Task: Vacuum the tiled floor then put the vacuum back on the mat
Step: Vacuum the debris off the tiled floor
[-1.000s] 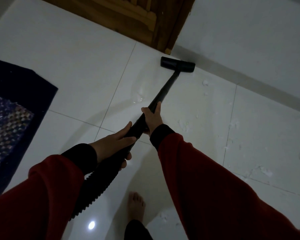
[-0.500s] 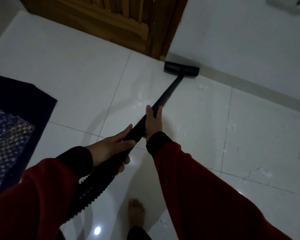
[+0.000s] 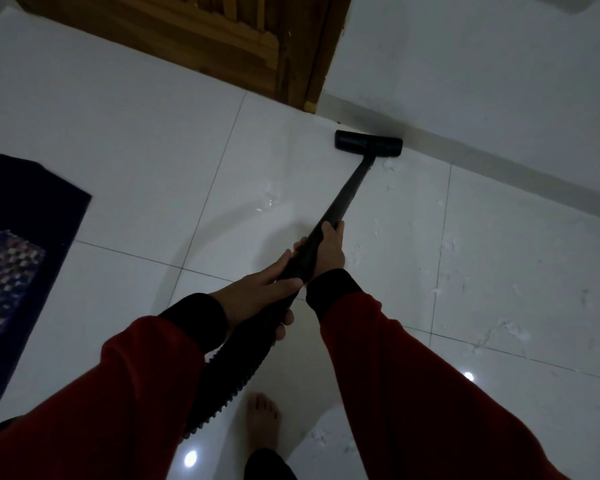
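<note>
Both hands grip the long black vacuum wand (image 3: 340, 202), which slants from the near centre of the scene up and to the right. The right hand (image 3: 326, 249) is the farther one, its fingers wrapped round the shaft about halfway along, and the left hand (image 3: 260, 294) is clenched round the thicker lower end just behind it, thumb lying along the top. Below the left hand the ribbed black hose (image 3: 229, 375) curves down and leftward, passing under the left red sleeve (image 3: 94, 403) with its black cuff; the right red sleeve (image 3: 423, 386) crosses the near right. At the far end of the wand the flat black floor nozzle (image 3: 368, 143) rests on the glossy white tiled floor (image 3: 125, 150), its far right corner just beside the grey skirting (image 3: 499, 162) at the foot of the white wall (image 3: 482, 71). Small white scraps of debris (image 3: 447, 244) are scattered over the tiles to the right of the wand (a few lie just beside the nozzle). The dark blue mat (image 3: 25, 209) with a woven patterned centre lies at the left edge, well apart from the nozzle. A brown wooden door (image 3: 187, 32) stands at the far side, left of the wall. A bare foot (image 3: 262, 420) stands on the tiles at the near centre, beneath the hose.
</note>
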